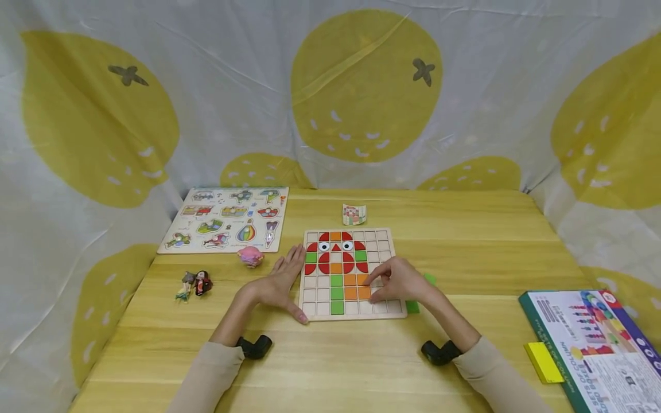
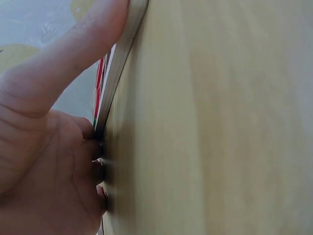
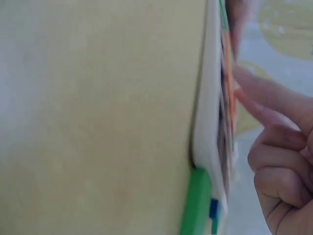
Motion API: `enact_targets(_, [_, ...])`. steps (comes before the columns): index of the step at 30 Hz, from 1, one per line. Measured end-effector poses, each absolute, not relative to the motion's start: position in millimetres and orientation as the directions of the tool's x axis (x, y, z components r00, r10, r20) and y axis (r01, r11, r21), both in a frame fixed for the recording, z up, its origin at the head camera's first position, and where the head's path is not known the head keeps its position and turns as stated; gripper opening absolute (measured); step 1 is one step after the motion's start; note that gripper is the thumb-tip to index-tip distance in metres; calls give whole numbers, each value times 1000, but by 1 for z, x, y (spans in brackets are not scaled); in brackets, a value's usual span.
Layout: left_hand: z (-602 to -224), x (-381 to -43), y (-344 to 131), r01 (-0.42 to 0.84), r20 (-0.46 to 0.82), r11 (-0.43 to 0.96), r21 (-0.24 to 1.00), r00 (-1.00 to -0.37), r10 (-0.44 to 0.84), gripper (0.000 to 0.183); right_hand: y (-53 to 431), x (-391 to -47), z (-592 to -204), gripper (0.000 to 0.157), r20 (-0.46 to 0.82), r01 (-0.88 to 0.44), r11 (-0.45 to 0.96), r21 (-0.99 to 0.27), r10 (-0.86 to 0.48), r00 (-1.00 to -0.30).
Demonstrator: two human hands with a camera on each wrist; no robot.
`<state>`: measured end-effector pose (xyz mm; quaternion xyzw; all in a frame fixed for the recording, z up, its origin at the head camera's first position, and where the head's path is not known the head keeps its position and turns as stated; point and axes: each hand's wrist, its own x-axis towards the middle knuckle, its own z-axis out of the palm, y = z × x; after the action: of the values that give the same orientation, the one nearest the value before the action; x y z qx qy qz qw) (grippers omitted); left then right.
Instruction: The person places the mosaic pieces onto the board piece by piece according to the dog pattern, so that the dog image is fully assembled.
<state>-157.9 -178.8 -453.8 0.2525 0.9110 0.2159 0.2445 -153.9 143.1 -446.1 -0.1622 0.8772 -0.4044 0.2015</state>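
A wooden grid board (image 1: 382, 308) lies on the table, with red curved tiles, two eye tiles and green and orange square tiles set in it. My left hand (image 1: 279, 281) lies along the board's left edge, fingers extended and thumb (image 2: 93, 39) against the near corner. Over the lower right of the grid, my right hand (image 1: 400, 280) has thumb and index finger at opposite edges of an orange square tile (image 1: 364, 292); its other fingers (image 3: 279, 166) are curled. Green pieces (image 1: 413, 307) lie by the board's right edge, partly hidden by the right wrist.
A small picture card (image 1: 353, 215) lies beyond the board. To the left are a vehicle peg puzzle (image 1: 227, 221), a pink toy (image 1: 250, 256) and small figurines (image 1: 196, 283). At the right are a toy box (image 1: 594, 350) and a yellow block (image 1: 544, 362).
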Motion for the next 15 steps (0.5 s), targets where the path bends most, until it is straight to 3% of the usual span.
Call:
enact_targets(8, [-454, -159, -177, 356, -331, 779, 515, -756, 564, 151, 209, -184, -433, 26, -165, -34, 585, -810, -283, -945])
enact_targets(15, [-454, -159, -177, 359, -334, 783, 508, -756, 563, 150, 230, -196, -450, 34, -271, 26, 607, -794, -315, -910])
